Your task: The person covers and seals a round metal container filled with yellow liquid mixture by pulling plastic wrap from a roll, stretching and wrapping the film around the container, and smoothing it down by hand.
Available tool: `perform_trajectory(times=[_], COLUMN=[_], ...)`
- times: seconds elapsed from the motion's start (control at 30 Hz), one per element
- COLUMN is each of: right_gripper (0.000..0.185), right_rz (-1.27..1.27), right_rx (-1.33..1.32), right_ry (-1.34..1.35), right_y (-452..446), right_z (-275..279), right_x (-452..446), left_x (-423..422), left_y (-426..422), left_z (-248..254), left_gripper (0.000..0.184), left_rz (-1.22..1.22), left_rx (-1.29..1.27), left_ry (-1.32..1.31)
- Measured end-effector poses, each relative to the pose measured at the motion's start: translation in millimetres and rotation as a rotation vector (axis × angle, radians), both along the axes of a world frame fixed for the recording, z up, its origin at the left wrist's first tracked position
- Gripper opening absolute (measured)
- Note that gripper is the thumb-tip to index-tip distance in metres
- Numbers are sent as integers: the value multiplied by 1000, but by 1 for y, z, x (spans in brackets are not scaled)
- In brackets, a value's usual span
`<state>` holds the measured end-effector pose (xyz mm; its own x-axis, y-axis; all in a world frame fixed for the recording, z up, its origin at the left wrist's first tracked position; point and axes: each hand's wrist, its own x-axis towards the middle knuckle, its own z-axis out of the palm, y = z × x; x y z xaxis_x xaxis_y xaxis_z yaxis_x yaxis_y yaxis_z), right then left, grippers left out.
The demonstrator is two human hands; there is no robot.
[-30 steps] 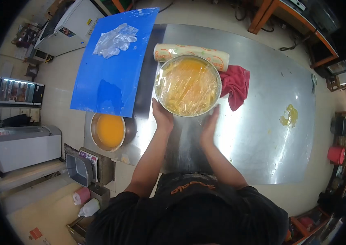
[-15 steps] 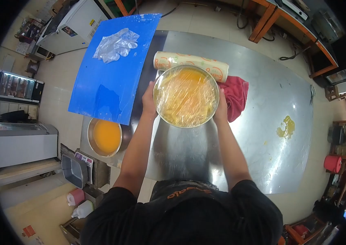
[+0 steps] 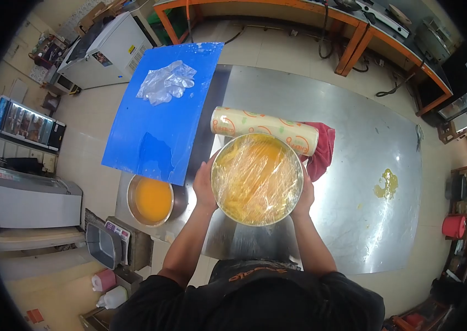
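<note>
My left hand (image 3: 206,185) and my right hand (image 3: 304,190) grip opposite sides of a round metal bowl (image 3: 258,224), fingers curled round its wall and partly hidden beneath it. Clear, wrinkled cling film (image 3: 266,185) stretches across the top. Under the film shows a yellow-orange food, with pale strip-like pieces at the left and lower part. Just beyond the bowl lies a printed roll of cling film (image 3: 261,126). A crumpled red cloth (image 3: 324,151) sits by the roll's right end, partly behind it.
A blue board (image 3: 134,132) on the left carries clear plastic gloves (image 3: 167,83) and a wet patch. Below its lower edge stands a metal bowl (image 3: 132,203) of orange liquid (image 3: 154,199). The steel table (image 3: 349,215) has a yellow spill (image 3: 388,185) at the right.
Both hands have brought the film-covered bowl closer to my body, away from the roll and cloth. More of the roll now shows. The whole view has also shifted slightly.
</note>
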<state>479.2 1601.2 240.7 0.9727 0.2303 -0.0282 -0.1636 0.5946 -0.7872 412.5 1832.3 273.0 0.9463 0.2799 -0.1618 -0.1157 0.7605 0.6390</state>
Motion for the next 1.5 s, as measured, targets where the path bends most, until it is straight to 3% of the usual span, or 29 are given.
perform_trajectory(times=[0.3,0.57,0.7,0.83,0.93,1.0,1.03,1.07,1.13,1.2,1.23,1.33,1.47,1.5], right_gripper=[59,63,64,64,54,44,39,48,48,41,30,31,28,27], right_rz=[70,76,61,27,-15,-254,-413,-436,-264,28,26,-51,-79,-83], right_rx=[-30,-141,-8,-163,-610,-694,-655,-693,-924,-1045,-950,-883,-904,-929], right_ry=[23,-16,59,10,-119,-44,159,142,1,-178,-91,-111,-223,-202], right_y=[-47,-67,-65,-68,-80,-94,-95,-104,-113,-118,-116,-108,-110,-109], right_z=[28,-1,-24,-30,-32,-58,-42,-43,-47,-50,-48,-43,-61,-62], right_x=[-98,-151,-168,-169,-159,-146,-136,-123,-95,-70,-64,-53,-38,-38], left_x=[-92,-136,-153,-152,-146,-126,-113,-95,-60,-37,-27,-7,6,6], left_y=[-40,-55,-53,-52,-29,1,19,23,26,27,26,31,32,31], left_z=[19,-4,-24,-30,-40,-64,-86,-94,-98,-81,-75,-84,-80,-80], left_gripper=[70,72,73,74,69,59,57,59,62,57,54,45,33,47], left_rz=[-62,-90,-86,-50,-147,-8,63,103,185,-105,-249,-144,-99,-110], left_rx=[-61,-68,-27,34,86,735,883,948,1071,999,956,762,732,772], left_ry=[33,72,117,161,231,448,484,412,269,272,273,181,133,186])
